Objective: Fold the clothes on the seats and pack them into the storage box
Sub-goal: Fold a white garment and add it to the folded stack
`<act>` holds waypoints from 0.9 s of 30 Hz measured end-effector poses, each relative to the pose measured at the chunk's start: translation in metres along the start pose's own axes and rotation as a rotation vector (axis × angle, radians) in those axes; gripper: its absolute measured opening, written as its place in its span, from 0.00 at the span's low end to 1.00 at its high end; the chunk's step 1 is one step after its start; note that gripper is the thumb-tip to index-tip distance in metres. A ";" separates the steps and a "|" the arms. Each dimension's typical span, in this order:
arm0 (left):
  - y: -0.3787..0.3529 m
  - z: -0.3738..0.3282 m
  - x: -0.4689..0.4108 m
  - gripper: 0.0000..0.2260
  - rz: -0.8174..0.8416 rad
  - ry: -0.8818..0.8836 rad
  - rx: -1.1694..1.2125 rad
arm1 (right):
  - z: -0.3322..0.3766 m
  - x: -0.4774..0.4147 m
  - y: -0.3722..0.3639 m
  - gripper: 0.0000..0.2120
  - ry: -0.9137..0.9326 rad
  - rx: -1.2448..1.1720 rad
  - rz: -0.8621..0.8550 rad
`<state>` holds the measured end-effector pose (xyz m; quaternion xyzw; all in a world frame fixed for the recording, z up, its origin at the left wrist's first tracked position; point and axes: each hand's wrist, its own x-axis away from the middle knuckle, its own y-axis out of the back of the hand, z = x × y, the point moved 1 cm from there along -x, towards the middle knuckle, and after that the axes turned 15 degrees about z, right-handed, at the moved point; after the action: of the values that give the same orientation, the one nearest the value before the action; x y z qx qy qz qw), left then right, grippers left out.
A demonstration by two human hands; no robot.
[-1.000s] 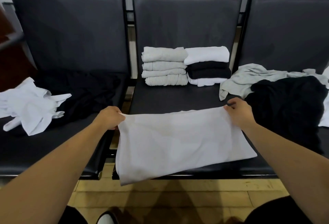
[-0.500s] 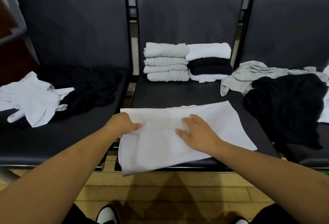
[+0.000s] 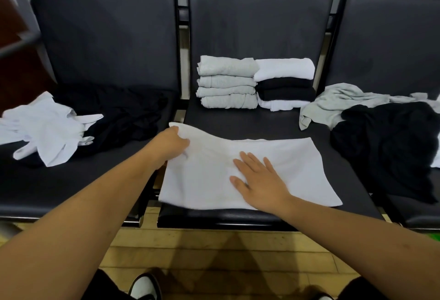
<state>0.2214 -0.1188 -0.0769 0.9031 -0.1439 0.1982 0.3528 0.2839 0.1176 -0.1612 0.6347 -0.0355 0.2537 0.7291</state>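
Now the left hand (image 3: 170,143) is pinching the raised left corner of the half-folded white cloth garment (image 3: 285,168), seemingly ready to fold, while the right hand (image 3: 259,180), fingers spread flat, is pressing its middle to anchor the crease. It is lying at the front of the black padded seat surface (image 3: 238,123), apart from the folded grey stack (image 3: 226,82) behind.

Seats (image 3: 257,25) were black, spread garment (image 3: 302,171) white, left folded stack (image 3: 226,82) grey, right folded stack (image 3: 284,85) white and black, floor (image 3: 214,249) tan.
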 end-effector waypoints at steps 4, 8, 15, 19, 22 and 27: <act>0.008 -0.023 0.006 0.23 -0.047 -0.099 0.007 | 0.025 -0.018 0.000 0.31 0.031 -0.110 -0.012; 0.000 -0.053 0.014 0.17 0.004 -0.211 0.025 | 0.042 -0.024 0.024 0.24 0.131 -0.787 -0.013; -0.055 -0.100 0.031 0.14 0.401 -0.311 0.287 | -0.011 -0.013 0.056 0.30 -0.003 -1.854 -0.133; -0.060 -0.086 0.019 0.10 0.409 -0.256 0.261 | -0.048 -0.007 0.060 0.31 -0.317 -1.547 -0.080; -0.058 -0.067 0.005 0.07 0.283 -0.200 0.024 | -0.044 -0.009 0.057 0.22 -0.401 -1.124 -0.035; -0.057 -0.044 -0.005 0.07 0.200 -0.172 -0.248 | -0.036 -0.010 0.072 0.18 -0.189 -1.141 -0.098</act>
<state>0.2286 -0.0477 -0.0824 0.8475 -0.2860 0.1350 0.4262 0.2358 0.1534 -0.1063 0.1623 -0.2019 0.1025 0.9604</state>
